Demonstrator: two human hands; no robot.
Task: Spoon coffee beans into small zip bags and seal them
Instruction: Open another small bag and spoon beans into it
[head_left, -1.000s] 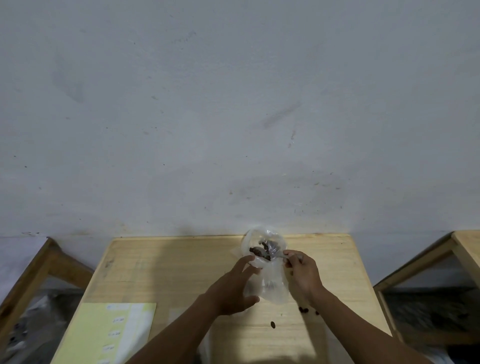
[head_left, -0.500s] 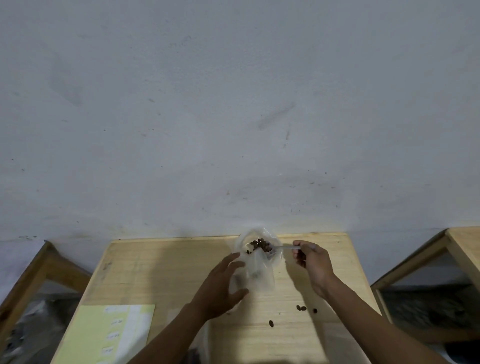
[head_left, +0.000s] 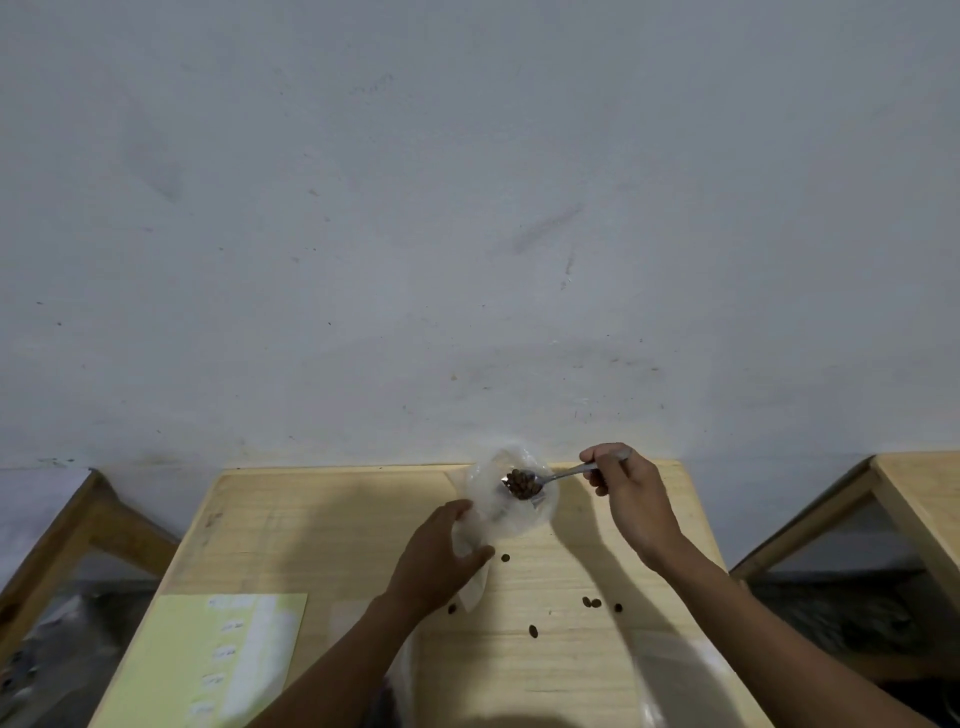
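A small clear zip bag (head_left: 506, 506) stands open on the wooden table (head_left: 322, 525), its mouth facing up. My left hand (head_left: 436, 561) grips the bag's lower left side. My right hand (head_left: 631, 493) pinches the handle of a metal spoon (head_left: 558, 475). The spoon's bowl, heaped with brown coffee beans (head_left: 519, 483), sits at the bag's mouth. Several loose beans (head_left: 591, 603) lie scattered on the table near the bag.
A pale yellow-green sheet (head_left: 208, 660) lies at the table's near left. A clear plastic piece (head_left: 685, 680) lies at the near right. A white wall rises right behind the table. Wooden frames stand at the far left (head_left: 62, 540) and far right (head_left: 914, 499).
My right hand moved right and away from the bag, and the loaded spoon now reaches the bag's mouth. My left hand slid down and left along the bag.
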